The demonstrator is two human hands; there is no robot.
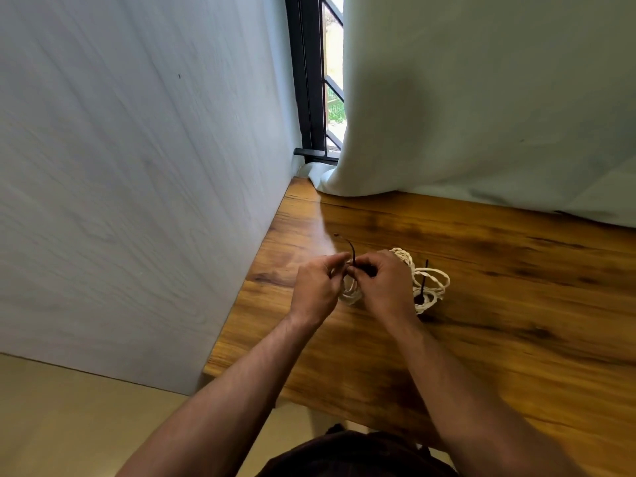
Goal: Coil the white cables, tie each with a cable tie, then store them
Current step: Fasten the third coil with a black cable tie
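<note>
Both hands meet over the wooden table (481, 304) near its left edge. My left hand (318, 287) and my right hand (382, 287) pinch a black cable tie (351, 251) whose tail curls up between the fingertips. Under the hands hangs a small coil of white twisted cable (351, 294), mostly hidden by them. To the right lies another white cable coil (432, 287) on the table, with a black cable tie (422, 280) standing up around it.
A pale wall panel (137, 201) runs along the table's left edge. A white curtain (481, 115) hangs onto the table's far side, beside a black window frame (308, 80). Beige floor (86, 425) shows at lower left.
</note>
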